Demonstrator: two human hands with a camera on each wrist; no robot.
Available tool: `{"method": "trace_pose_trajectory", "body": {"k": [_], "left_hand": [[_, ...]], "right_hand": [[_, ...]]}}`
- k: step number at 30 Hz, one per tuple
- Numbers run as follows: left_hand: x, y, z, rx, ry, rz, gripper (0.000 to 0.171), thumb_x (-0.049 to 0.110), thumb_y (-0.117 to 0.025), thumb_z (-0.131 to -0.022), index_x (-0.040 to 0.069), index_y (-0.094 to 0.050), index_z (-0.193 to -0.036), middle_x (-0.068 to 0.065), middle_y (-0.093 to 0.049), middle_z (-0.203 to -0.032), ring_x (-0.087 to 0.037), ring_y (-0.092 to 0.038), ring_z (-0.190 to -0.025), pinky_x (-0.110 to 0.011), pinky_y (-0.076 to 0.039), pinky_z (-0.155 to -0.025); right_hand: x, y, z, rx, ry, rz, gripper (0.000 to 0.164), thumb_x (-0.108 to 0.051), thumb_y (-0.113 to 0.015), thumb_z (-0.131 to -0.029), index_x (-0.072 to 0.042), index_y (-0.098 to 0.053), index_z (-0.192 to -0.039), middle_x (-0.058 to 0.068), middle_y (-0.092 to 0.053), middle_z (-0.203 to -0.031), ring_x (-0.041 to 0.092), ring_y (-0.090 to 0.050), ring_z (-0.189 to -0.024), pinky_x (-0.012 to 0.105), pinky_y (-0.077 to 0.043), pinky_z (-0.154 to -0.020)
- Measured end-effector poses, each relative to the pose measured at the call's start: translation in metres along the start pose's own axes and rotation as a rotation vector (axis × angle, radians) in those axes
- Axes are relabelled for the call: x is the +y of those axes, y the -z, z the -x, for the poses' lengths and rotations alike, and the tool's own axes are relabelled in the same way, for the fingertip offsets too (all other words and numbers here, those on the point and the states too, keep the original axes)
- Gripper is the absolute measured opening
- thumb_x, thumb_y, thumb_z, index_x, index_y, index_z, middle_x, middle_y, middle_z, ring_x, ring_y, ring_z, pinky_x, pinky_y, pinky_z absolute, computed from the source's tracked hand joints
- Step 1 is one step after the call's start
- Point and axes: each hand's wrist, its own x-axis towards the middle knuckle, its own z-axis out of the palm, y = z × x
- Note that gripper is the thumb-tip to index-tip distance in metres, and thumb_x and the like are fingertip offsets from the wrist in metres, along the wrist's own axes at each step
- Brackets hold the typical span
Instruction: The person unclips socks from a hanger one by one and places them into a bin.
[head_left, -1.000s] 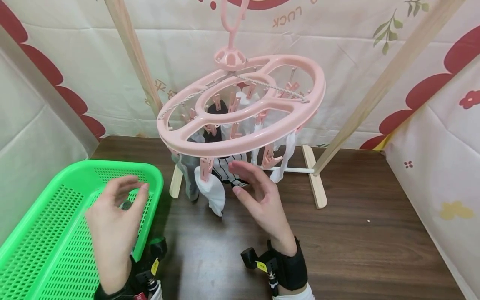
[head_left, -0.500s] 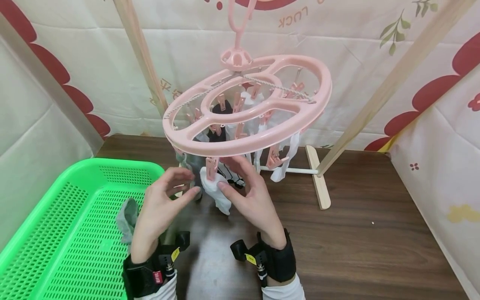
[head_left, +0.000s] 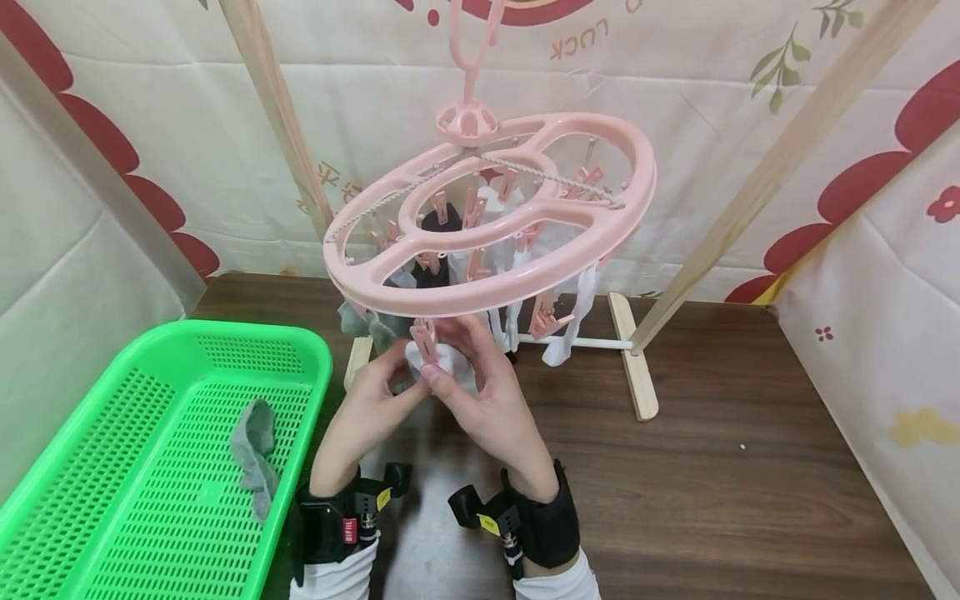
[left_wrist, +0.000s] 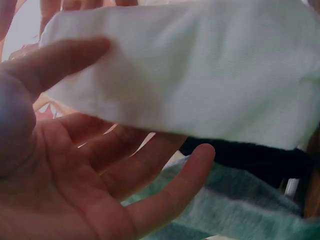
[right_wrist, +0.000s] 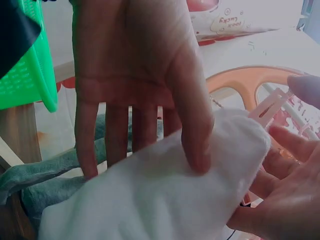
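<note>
A white sock [head_left: 450, 362] hangs from a pink clothespin [head_left: 423, 337] at the near edge of a pink oval drying hanger [head_left: 450, 298]. My left hand [head_left: 371, 408] pinches the sock; in the left wrist view its thumb lies on the white cloth, with fingers behind it. My right hand [head_left: 495, 400] is at the sock's top and grips the clothespin. In the right wrist view its thumb is at the clothespin [right_wrist: 270, 107], fingers beside the sock [right_wrist: 165, 195]. The right fingertips are partly hidden behind the cloth.
Left stands a green basket [head_left: 321, 367] with a grey sock [head_left: 255, 450] in it. Grey-green [right_wrist: 55, 170], black and white pieces hang elsewhere on the hanger. Slanted wooden poles [head_left: 750, 208] with wooden feet [head_left: 633, 358] flank it. Printed fabric encloses the table [head_left: 712, 492].
My left hand has left the basket, where the grey sock now lies, and moved right to the white sock. My right hand has closed in on the clothespin and sock.
</note>
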Motion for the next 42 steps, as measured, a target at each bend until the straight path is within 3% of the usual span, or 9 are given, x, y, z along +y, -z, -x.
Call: {"method": "trace_pose_trajectory", "body": {"k": [5,10,15,21,27,33,36,39,42], "left_hand": [[-0.003,-0.004,0.000,0.007,-0.071,-0.095,0.025,0.000,-0.061,-0.092,-0.003,-0.062,-0.117,-0.011,-0.065,-0.094,-0.021,-0.058,-0.080,-0.033,-0.048,-0.066],[-0.003,-0.003,0.000,0.000,-0.108,-0.170,0.014,0.000,-0.059,-0.093,-0.002,-0.066,-0.105,0.002,-0.051,-0.070,-0.015,-0.047,-0.063,-0.029,-0.040,-0.057],[-0.003,-0.005,0.000,-0.018,-0.131,-0.265,0.006,0.001,-0.061,-0.092,0.001,-0.067,-0.094,0.007,-0.044,-0.063,-0.010,-0.041,-0.057,-0.029,-0.038,-0.054],[-0.004,-0.009,-0.002,-0.051,-0.126,-0.308,0.004,0.003,-0.064,-0.091,0.004,-0.067,-0.088,0.009,-0.035,-0.059,-0.007,-0.034,-0.052,-0.028,-0.034,-0.050],[-0.004,-0.008,-0.003,-0.051,-0.135,-0.329,0.004,0.002,-0.065,-0.090,0.004,-0.066,-0.087,0.009,-0.039,-0.060,-0.008,-0.037,-0.053,-0.027,-0.035,-0.051],[-0.004,-0.006,-0.002,-0.048,-0.103,-0.356,0.006,0.002,-0.063,-0.091,0.004,-0.063,-0.085,0.008,-0.038,-0.059,-0.008,-0.035,-0.051,-0.028,-0.034,-0.049],[-0.004,-0.004,-0.001,-0.044,-0.085,-0.381,0.003,-0.001,-0.063,-0.090,0.002,-0.065,-0.090,0.003,-0.050,-0.063,-0.010,-0.041,-0.052,-0.029,-0.037,-0.050],[-0.004,-0.001,0.000,-0.027,-0.068,-0.419,0.011,-0.002,-0.063,-0.089,0.000,-0.067,-0.100,-0.003,-0.060,-0.071,-0.012,-0.045,-0.054,-0.030,-0.039,-0.051],[-0.005,0.003,0.002,-0.018,-0.056,-0.430,0.018,-0.003,-0.062,-0.090,-0.002,-0.066,-0.108,-0.003,-0.057,-0.067,-0.011,-0.044,-0.051,-0.030,-0.038,-0.049]], "right_hand": [[0.000,-0.001,-0.001,0.036,0.029,-0.023,0.055,-0.032,-0.062,-0.095,0.000,-0.042,-0.136,0.015,-0.055,-0.127,0.028,-0.052,-0.119,0.043,-0.036,-0.103],[-0.001,-0.004,-0.002,0.061,0.057,-0.043,0.052,-0.031,-0.063,-0.094,0.002,-0.047,-0.132,0.015,-0.058,-0.121,0.030,-0.053,-0.114,0.045,-0.038,-0.100],[-0.001,-0.009,-0.001,0.113,0.056,-0.022,0.049,-0.031,-0.066,-0.092,0.004,-0.054,-0.124,0.015,-0.059,-0.117,0.028,-0.054,-0.110,0.042,-0.040,-0.098],[-0.001,-0.009,0.000,0.165,0.083,-0.005,0.042,-0.026,-0.065,-0.093,0.007,-0.056,-0.117,0.019,-0.060,-0.109,0.029,-0.056,-0.105,0.040,-0.043,-0.094],[0.002,-0.008,-0.001,0.185,0.120,-0.028,0.041,-0.026,-0.061,-0.096,0.010,-0.055,-0.115,0.022,-0.059,-0.104,0.030,-0.057,-0.101,0.041,-0.045,-0.092],[0.003,-0.005,-0.001,0.236,0.147,-0.057,0.040,-0.024,-0.062,-0.095,0.012,-0.056,-0.111,0.025,-0.060,-0.100,0.027,-0.059,-0.096,0.038,-0.048,-0.087],[0.002,-0.002,-0.002,0.274,0.168,-0.075,0.042,-0.023,-0.063,-0.094,0.014,-0.054,-0.111,0.025,-0.060,-0.100,0.027,-0.059,-0.095,0.036,-0.049,-0.084],[0.001,0.002,-0.002,0.310,0.182,-0.085,0.043,-0.021,-0.063,-0.094,0.016,-0.052,-0.112,0.021,-0.061,-0.101,0.029,-0.059,-0.095,0.034,-0.049,-0.084],[-0.001,0.005,-0.001,0.320,0.173,-0.089,0.044,-0.021,-0.063,-0.094,0.017,-0.051,-0.113,0.016,-0.061,-0.103,0.032,-0.059,-0.096,0.034,-0.049,-0.085]]}}
